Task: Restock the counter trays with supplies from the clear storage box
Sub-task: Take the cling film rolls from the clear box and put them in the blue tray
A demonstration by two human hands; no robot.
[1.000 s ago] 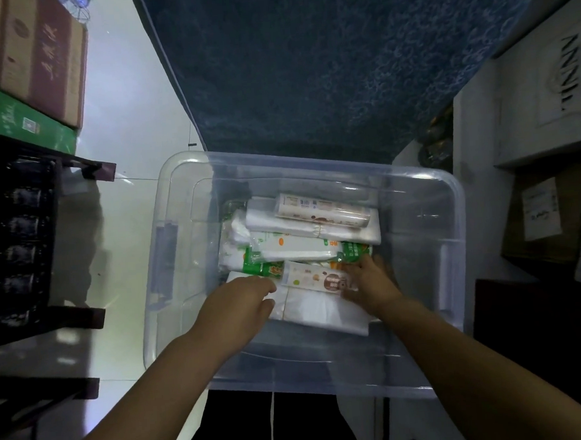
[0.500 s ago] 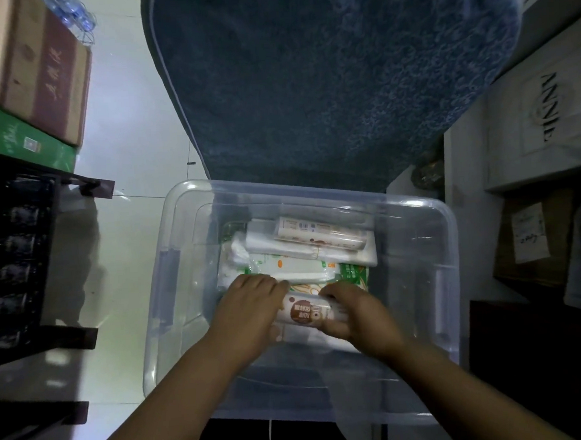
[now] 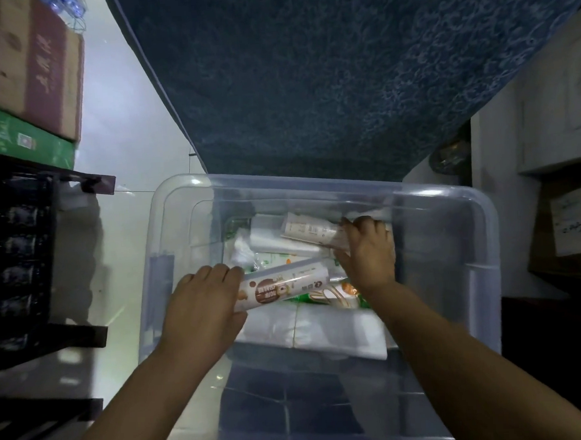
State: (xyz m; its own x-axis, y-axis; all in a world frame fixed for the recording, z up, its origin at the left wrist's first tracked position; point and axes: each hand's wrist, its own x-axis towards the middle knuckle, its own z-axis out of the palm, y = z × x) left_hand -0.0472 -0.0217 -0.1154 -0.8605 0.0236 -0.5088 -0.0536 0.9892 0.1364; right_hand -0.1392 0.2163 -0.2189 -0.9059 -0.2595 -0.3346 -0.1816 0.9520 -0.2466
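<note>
Supplies (image 3: 325, 325) lay inside the clear storage box (image 3: 442, 191), where we held one end of a brown-labelled roll (image 3: 282, 286) in our curled left hand (image 3: 202, 305) and gripped a paler roll (image 3: 310, 232) near the far wall with our right hand (image 3: 368, 252).

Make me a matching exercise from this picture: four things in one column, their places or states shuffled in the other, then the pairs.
1. left hand
2. right hand
3. green carton
4. folded white bags

A. under a cardboard box, outside the clear storage box
B. holds the far pale roll
C. holds the brown-labelled roll
D. flat inside that box, nearest the person

Pairs: 1-C, 2-B, 3-A, 4-D.
</note>
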